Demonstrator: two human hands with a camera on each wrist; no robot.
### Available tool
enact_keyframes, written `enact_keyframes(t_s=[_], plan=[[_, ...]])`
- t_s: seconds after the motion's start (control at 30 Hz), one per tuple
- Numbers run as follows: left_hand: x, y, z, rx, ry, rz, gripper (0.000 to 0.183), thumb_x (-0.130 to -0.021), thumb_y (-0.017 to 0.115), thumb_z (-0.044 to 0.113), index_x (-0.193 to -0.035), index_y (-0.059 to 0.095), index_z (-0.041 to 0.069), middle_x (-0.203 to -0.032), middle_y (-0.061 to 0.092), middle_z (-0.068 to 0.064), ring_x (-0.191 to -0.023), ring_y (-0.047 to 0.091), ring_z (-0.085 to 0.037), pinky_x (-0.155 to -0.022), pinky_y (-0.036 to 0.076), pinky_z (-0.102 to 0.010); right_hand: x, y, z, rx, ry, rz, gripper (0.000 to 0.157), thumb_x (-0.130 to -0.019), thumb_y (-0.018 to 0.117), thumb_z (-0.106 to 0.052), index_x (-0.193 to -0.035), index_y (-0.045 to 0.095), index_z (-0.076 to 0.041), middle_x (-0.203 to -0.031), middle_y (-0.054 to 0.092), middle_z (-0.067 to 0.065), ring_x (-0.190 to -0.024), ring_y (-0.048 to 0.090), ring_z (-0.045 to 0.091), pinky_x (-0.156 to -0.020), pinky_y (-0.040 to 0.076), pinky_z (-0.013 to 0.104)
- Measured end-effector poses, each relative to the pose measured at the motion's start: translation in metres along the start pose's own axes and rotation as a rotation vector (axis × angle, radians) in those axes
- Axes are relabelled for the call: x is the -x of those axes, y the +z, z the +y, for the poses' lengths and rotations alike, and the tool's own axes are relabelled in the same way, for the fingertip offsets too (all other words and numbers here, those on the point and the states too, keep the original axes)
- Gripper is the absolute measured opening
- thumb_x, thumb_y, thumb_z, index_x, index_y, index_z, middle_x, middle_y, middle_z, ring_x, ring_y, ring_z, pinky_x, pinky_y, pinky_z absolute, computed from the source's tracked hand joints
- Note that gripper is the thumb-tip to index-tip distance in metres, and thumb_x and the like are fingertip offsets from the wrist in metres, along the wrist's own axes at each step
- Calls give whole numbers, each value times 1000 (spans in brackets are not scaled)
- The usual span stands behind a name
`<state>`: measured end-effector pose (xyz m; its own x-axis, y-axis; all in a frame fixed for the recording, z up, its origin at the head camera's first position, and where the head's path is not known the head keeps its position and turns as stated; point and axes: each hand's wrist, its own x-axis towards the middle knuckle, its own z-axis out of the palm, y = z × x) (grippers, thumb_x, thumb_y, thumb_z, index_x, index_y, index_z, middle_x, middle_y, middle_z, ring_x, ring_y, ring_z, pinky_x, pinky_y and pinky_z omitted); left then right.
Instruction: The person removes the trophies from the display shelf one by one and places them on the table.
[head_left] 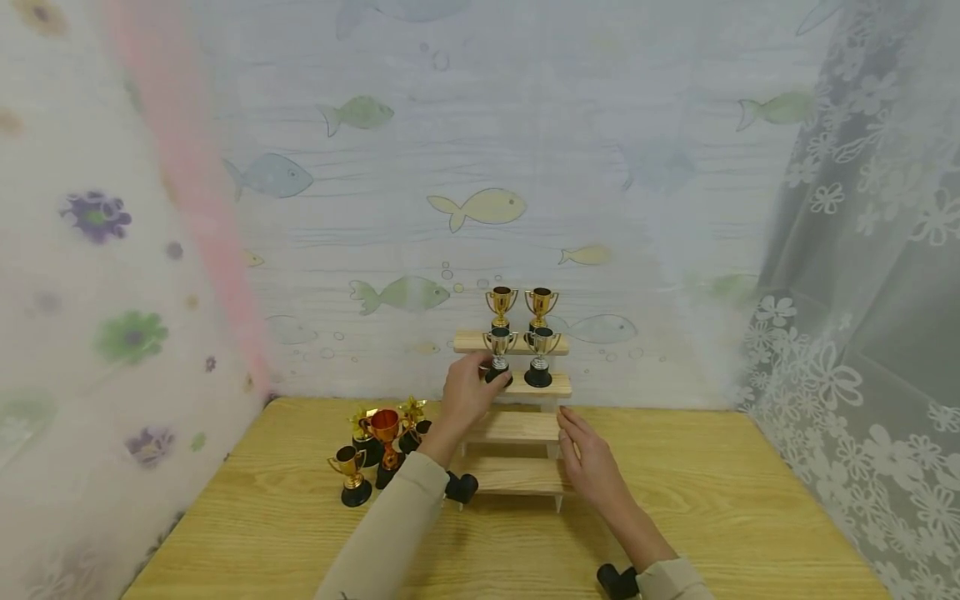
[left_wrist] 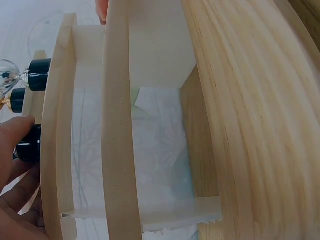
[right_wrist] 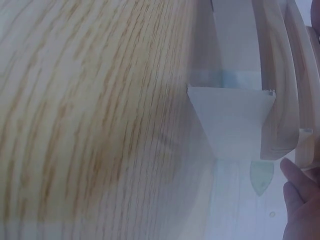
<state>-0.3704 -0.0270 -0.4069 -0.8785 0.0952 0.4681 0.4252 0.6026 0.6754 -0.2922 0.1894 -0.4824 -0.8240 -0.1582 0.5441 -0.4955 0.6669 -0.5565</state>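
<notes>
In the head view, a four-tiered wooden stand (head_left: 517, 476) rises from the bench (head_left: 690, 467). Its top tier carries two gold cup trophies (head_left: 541, 302); the tier below carries the left silver trophy (head_left: 499, 340) and the right silver trophy (head_left: 541, 342), all upright, mouths up. The left hand (head_left: 467, 390) grips the left silver trophy low, at its black base. The right hand (head_left: 592, 462) lies at the stand's right edge, fingers fairly straight, holding nothing. Left of the stand, a red cup (head_left: 386, 425) opens upward near a small gold cup (head_left: 350, 461), with more trophies (head_left: 365, 437) clustered behind, partly covered by the left arm.

In the left wrist view, turned sideways, the thumb and fingers wrap the black base at the plank's edge.

In the right wrist view, the extended fingers sit beside a plank's end, near a white support (right_wrist: 232, 120); contact cannot be told.
</notes>
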Motion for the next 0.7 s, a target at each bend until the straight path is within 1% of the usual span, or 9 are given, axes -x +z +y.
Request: enact_keyframes(t_s=[0.23, 0.47, 0.6, 0.7], plan=[[-1, 1, 0, -18, 11, 8, 32, -94, 78, 24, -121, 72, 8, -108, 73, -9, -89, 65, -23, -75, 55, -40, 1, 1, 0, -5, 2, 3, 39, -109, 49, -9, -140, 53, 14, -151, 48, 26, -139, 46, 44, -108, 42, 57], [2, -3, 3, -11, 49, 31, 24, -91, 80, 20, -111, 76, 6, -101, 74, -8, -84, 66, -22, -72, 56, -37, 1, 1, 1, -1, -4, 8, 39, -109, 48, -10, -139, 54, 14, -151, 49, 25, -138, 47, 44, -108, 43, 57], [4, -5, 5, -8, 60, 10, 20, -91, 80, 19, -107, 77, 7, -96, 74, -6, -80, 65, -19, -69, 55, -35, 1, 1, 1, -2, -9, 12, 39, -109, 48, -11, -140, 53, 14, -151, 49, 26, -138, 47, 44, -107, 43, 57], [5, -6, 6, -14, 54, -3, 18, -91, 80, 19, -105, 78, 8, -93, 74, -5, -78, 65, -17, -68, 54, -33, 1, 1, 2, -2, -11, 12, 40, -110, 47, -11, -140, 53, 14, -151, 48, 26, -138, 47, 45, -107, 44, 57]])
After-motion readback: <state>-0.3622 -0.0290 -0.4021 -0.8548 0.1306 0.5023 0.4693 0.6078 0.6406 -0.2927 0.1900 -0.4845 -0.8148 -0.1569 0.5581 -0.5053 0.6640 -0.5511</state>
